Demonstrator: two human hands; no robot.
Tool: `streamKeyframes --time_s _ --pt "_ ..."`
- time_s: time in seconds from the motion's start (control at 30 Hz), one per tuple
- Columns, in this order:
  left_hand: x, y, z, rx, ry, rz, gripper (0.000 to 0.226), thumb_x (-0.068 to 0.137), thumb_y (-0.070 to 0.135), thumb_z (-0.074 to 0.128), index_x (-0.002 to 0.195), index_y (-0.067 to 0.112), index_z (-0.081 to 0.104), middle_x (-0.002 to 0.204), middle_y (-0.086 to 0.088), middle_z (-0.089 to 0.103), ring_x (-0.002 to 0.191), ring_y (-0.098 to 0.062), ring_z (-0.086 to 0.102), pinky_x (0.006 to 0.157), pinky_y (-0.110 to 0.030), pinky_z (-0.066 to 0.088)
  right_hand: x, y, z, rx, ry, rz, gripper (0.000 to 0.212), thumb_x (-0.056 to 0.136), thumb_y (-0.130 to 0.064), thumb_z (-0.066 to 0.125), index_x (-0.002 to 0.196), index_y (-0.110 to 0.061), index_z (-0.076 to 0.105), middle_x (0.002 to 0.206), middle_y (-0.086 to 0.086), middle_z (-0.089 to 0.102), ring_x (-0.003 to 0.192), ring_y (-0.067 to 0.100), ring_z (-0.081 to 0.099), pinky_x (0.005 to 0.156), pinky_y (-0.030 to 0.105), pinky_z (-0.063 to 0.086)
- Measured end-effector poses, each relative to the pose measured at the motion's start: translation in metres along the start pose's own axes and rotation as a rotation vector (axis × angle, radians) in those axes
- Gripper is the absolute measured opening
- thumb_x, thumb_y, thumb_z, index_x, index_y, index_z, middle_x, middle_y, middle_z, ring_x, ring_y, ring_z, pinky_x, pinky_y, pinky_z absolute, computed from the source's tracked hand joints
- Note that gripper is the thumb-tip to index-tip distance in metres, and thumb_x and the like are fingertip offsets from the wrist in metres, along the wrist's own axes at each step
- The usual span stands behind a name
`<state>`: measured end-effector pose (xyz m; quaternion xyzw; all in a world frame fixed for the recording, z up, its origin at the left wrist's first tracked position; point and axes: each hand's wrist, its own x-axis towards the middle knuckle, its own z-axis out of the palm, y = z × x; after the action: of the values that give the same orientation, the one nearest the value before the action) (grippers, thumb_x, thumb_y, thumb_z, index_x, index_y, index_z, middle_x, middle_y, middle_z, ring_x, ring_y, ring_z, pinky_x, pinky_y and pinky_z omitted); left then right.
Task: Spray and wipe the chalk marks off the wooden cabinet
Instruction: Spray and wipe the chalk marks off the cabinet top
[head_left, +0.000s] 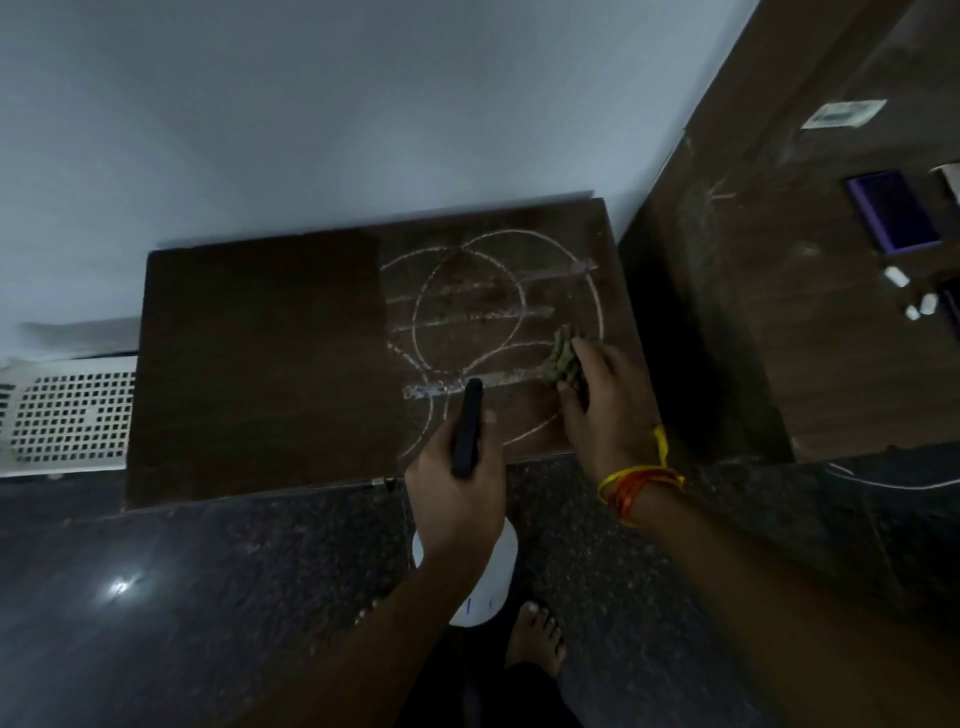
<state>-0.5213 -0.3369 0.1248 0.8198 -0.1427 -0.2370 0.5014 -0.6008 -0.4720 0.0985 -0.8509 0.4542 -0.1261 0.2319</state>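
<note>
On the top of the wooden cabinet (260, 364), set against a pale wall, chalk marks (467, 306) are seen on the right half: overlapping circles crossed by several smeared horizontal strokes. The left half is dark and free of chalk. A green cloth (560, 361) is bunched under the right hand (602, 405), whose fingers (569, 397) are curled round it and pressed down on the cabinet near the right edge of the circles. Orange and yellow threads (639, 486) are tied round that wrist. A spray bottle (485, 571) is held in the left hand (457, 493), above the front edge of the cabinet; its black head (467, 428) is pointed at the lowest chalk stroke, and the fingers are wrapped round its neck, the white body hanging below the hand. A dark speckled floor (208, 597) lies beneath, with a bare foot (537, 639) on it. A white perforated panel (72, 410) is seen to the left of the cabinet.
</note>
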Motion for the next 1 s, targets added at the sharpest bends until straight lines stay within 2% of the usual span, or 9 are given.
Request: streamKeyframes --time_s 0.1,0.2,0.27,0.43,0.6,0.7,0.77,0.9,1.0 --pt "0.005 -0.011 -0.025 0.013 0.042 0.001 0.036 0.095 0.034 0.059 0.063 0.019 0.053 0.049 0.001 0.045 0.042 -0.017 0.042 0.041 -0.022 0.033 -0.020 -0.027 0.023 -0.008 -0.108 -0.087 0.053 0.088 -0.013 0.063 0.137 -0.008 0.045 0.137 0.019 0.046 0.126 0.036 0.043 0.104 0.048 0.041" --pt "0.016 -0.019 -0.048 0.018 0.089 -0.016 0.036 0.095 0.037 0.059 0.064 0.018 0.053 0.051 0.001 0.044 0.044 -0.012 0.041 0.044 -0.023 0.033 -0.036 -0.051 0.049 -0.024 -0.246 -0.153 0.055 0.091 -0.012 0.060 0.142 -0.010 0.039 0.145 0.017 0.039 0.134 0.036 0.034 0.110 0.050 0.034" --pt "0.025 -0.024 -0.062 0.024 0.097 -0.017 0.037 0.095 0.036 0.058 0.064 0.018 0.052 0.052 0.001 0.043 0.044 -0.011 0.040 0.045 -0.024 0.033 -0.040 -0.065 0.064 -0.003 -0.276 -0.161 0.054 0.090 -0.011 0.061 0.141 -0.009 0.042 0.144 0.019 0.040 0.133 0.038 0.035 0.109 0.052 0.035" --pt "0.041 -0.037 -0.088 0.017 0.123 -0.031 0.038 0.095 0.037 0.058 0.065 0.015 0.053 0.051 0.001 0.042 0.043 -0.010 0.039 0.045 -0.028 0.033 -0.050 -0.084 0.096 -0.082 -0.214 -0.138 0.050 0.088 -0.017 0.066 0.133 -0.006 0.050 0.137 0.021 0.050 0.128 0.042 0.044 0.107 0.055 0.037" --pt "0.056 -0.049 -0.102 0.016 0.126 -0.048 0.037 0.095 0.037 0.058 0.066 0.014 0.055 0.053 -0.004 0.046 0.046 -0.016 0.042 0.044 -0.027 0.034 -0.049 -0.095 0.123 -0.258 -0.193 -0.122 0.059 0.096 -0.036 0.047 0.147 -0.014 0.028 0.153 0.014 0.028 0.141 0.039 0.023 0.112 0.053 0.024" --pt "0.065 -0.053 -0.104 0.008 0.123 -0.056 0.038 0.095 0.037 0.058 0.066 0.013 0.055 0.055 -0.009 0.050 0.046 -0.015 0.045 0.043 -0.028 0.037 -0.027 -0.103 0.132 -0.309 -0.155 -0.148 0.062 0.094 -0.037 0.049 0.148 -0.015 0.028 0.153 0.014 0.028 0.140 0.040 0.025 0.108 0.055 0.028" --pt "0.070 -0.053 -0.105 -0.004 0.114 -0.063 0.038 0.095 0.037 0.058 0.065 0.015 0.054 0.054 -0.005 0.049 0.045 -0.010 0.043 0.042 -0.023 0.036 -0.017 -0.106 0.135 -0.334 -0.151 -0.142 0.061 0.094 -0.038 0.046 0.148 -0.016 0.027 0.154 0.012 0.027 0.140 0.039 0.023 0.109 0.056 0.026" --pt "0.074 -0.046 -0.108 -0.011 0.089 -0.077 0.037 0.095 0.037 0.057 0.068 0.013 0.057 0.055 -0.004 0.050 0.045 -0.008 0.044 0.042 -0.018 0.035 -0.040 -0.106 0.132 -0.359 -0.180 -0.146 0.059 0.094 -0.037 0.046 0.147 -0.017 0.029 0.154 0.010 0.028 0.138 0.041 0.027 0.108 0.060 0.025" --pt "0.076 -0.040 -0.110 -0.025 0.087 -0.079 0.036 0.094 0.038 0.058 0.069 0.012 0.058 0.059 -0.016 0.056 0.047 -0.019 0.048 0.046 -0.031 0.042 -0.065 -0.105 0.131 -0.374 -0.220 -0.159 0.063 0.091 -0.037 0.055 0.147 -0.021 0.030 0.153 0.008 0.031 0.136 0.042 0.032 0.106 0.061 0.031"
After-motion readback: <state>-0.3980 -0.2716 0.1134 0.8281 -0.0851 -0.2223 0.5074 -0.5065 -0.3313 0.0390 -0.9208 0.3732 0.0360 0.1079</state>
